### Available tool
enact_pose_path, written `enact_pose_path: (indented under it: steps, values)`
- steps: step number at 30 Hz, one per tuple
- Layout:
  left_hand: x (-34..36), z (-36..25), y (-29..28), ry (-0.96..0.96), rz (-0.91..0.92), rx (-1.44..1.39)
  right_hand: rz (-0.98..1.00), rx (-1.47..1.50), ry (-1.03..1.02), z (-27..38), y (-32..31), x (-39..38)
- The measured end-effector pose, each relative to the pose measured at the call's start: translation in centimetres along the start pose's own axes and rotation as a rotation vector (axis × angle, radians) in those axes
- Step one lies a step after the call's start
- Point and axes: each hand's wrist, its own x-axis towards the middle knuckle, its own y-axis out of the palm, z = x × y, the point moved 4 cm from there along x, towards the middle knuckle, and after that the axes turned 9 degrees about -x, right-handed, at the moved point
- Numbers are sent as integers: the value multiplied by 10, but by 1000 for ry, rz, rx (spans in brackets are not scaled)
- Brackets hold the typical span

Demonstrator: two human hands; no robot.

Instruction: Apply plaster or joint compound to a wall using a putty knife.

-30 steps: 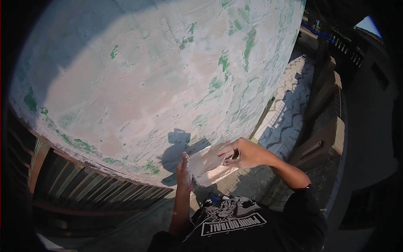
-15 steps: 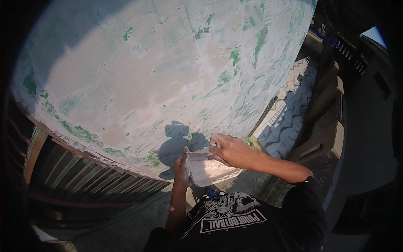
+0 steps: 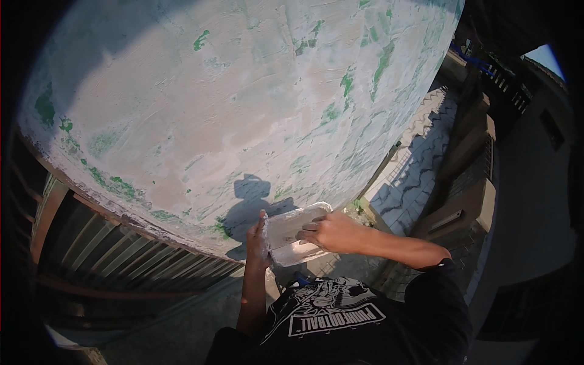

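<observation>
A whitish, putty-smeared rectangular tray [image 3: 283, 228] with a rounded rim is gripped at its left end by my left hand [image 3: 257, 240]. My right hand [image 3: 322, 232] reaches into the tray from the right, fingers curled and dusted white; what they hold, if anything, is too small to make out. Beyond the tray rises a broad wall [image 3: 213, 121] patched with white and pale pink filler, green showing through in places. My head and shoulders cast a shadow on it, just past the tray. My black printed shirt [image 3: 340, 322] fills the bottom of the picture.
A metal grille [image 3: 140, 261] with vertical bars runs below the wall's lower left edge. To the right are a pale zigzag-patterned paved strip [image 3: 413, 170], a low concrete wall [image 3: 483, 201] and, farther off, a shaded building [image 3: 529, 213].
The tray has risen a little and now shows its inside more squarely. My right hand moved up, then down into it. The view has shifted slightly against the wall.
</observation>
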Motion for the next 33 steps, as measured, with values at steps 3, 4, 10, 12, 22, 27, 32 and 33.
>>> enact_pose_path:
  steps: [3,4,10,12,22,27,32,33]
  values:
    - [-1,-4,-4,12,-33,23,-61,193,22,-5,-2,2]
    - [0,-3,-6,21,-15,13,-143,162,45,-5,-7,3]
    - [4,0,-11,50,5,57,-52,146,52,4,-4,1]
    - [3,0,-13,13,-1,18,-23,169,75,3,-7,-1]
    - [10,6,-6,35,78,-16,-252,387,201,-15,-22,-9]
    - [17,4,-11,59,111,35,-343,791,604,-63,-20,-25]
    - [10,-5,22,55,102,-24,-732,1710,742,-107,13,-44]
    - [11,-7,25,62,112,-16,-774,1826,721,-116,9,-47]
